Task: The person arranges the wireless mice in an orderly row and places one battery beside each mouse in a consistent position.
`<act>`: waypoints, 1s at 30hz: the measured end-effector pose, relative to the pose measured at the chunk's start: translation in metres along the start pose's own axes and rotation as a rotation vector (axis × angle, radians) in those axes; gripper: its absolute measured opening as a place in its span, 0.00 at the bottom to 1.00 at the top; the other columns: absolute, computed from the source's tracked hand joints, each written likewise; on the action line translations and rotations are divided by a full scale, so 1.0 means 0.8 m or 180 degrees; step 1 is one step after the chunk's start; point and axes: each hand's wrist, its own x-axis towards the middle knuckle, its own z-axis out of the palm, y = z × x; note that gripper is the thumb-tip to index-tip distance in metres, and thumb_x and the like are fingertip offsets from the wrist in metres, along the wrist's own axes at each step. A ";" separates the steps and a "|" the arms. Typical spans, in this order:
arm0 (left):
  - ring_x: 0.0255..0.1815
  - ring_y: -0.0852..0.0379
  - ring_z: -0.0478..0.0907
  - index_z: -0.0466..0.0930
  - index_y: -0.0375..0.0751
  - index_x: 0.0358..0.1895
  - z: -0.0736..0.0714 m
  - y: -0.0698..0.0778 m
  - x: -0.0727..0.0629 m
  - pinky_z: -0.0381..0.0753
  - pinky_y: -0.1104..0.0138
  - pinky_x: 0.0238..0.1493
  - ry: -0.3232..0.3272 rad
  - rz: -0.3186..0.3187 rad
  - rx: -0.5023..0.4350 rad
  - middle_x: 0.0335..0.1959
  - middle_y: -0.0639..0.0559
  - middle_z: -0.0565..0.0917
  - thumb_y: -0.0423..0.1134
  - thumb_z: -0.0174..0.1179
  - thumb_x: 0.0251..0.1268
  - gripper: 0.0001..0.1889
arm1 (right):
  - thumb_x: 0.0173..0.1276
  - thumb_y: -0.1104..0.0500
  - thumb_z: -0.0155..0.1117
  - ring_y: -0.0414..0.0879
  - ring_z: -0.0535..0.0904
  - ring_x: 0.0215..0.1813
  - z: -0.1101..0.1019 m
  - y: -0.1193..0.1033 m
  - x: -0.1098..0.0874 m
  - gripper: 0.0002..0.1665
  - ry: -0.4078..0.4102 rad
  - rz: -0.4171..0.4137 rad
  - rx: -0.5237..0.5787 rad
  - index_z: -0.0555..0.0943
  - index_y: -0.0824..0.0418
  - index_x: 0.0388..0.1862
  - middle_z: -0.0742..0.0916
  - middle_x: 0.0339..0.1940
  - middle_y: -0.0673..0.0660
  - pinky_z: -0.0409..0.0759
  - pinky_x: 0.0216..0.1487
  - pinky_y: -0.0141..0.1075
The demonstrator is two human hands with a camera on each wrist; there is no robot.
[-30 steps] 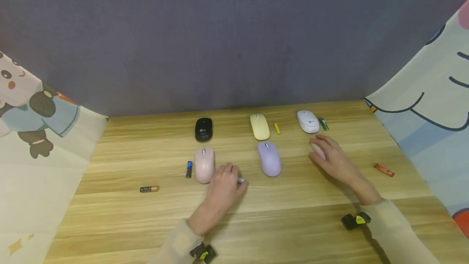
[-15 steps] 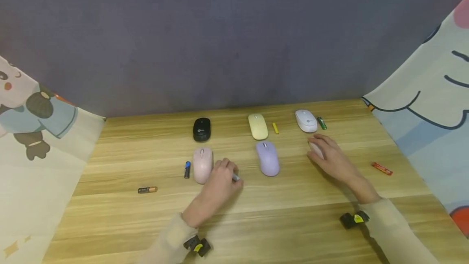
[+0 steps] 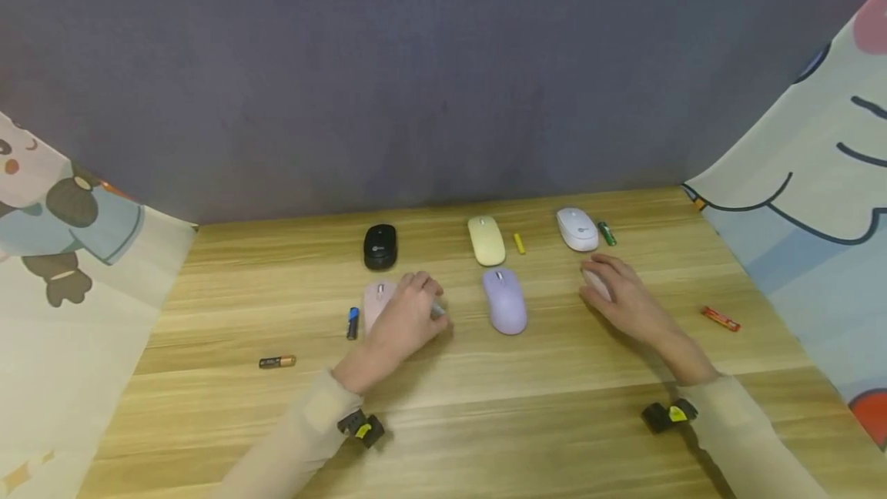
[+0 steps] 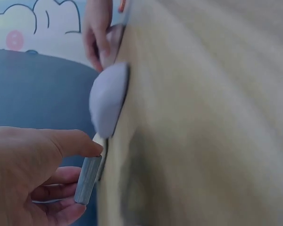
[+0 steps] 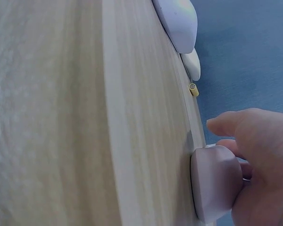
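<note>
Some room between pinched grey block (image 4: 88, 180) and purple mouse (image 3: 506, 303)

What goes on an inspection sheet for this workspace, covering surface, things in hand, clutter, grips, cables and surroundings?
Surface: wood-grain tabletop; spills, nothing seen.
Job's things: small grey block, held above the tabletop; pale mouse, on the tabletop.
Clutter: black mouse, pink mouse, yellow mouse, purple mouse, white mouse; yellow battery, green battery, blue-and-black battery, black-and-copper battery, red battery.
Grips: left grip pinches the grey block; right grip is curved around the pale mouse.
Cables: nothing seen.
Surroundings: dark backdrop behind, cartoon-printed panels at both sides.
</note>
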 end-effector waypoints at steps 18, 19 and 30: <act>0.61 0.35 0.78 0.85 0.29 0.49 -0.032 -0.054 0.070 0.81 0.50 0.65 -0.0245 0.0078 0.0069 0.53 0.35 0.84 0.36 0.72 0.59 0.17 | 0.76 0.58 0.64 0.74 0.64 0.73 0.001 -0.001 -0.001 0.28 0.0049 -0.0049 0.0004 0.73 0.71 0.69 0.71 0.72 0.75 0.65 0.69 0.72; 0.60 0.36 0.78 0.85 0.29 0.49 -0.032 -0.056 0.073 0.81 0.51 0.64 -0.0287 0.0077 0.0071 0.53 0.36 0.84 0.36 0.72 0.60 0.17 | 0.76 0.58 0.64 0.74 0.64 0.73 0.001 -0.001 -0.001 0.29 0.0039 -0.0036 0.0009 0.73 0.71 0.69 0.71 0.72 0.75 0.65 0.69 0.72; 0.66 0.38 0.76 0.86 0.33 0.53 -0.030 -0.071 0.114 0.76 0.52 0.70 -0.0805 0.0085 0.0371 0.59 0.38 0.83 0.41 0.68 0.65 0.18 | 0.77 0.57 0.63 0.74 0.63 0.74 -0.001 -0.003 -0.001 0.29 -0.0013 0.0019 0.0014 0.72 0.71 0.70 0.71 0.73 0.74 0.64 0.70 0.71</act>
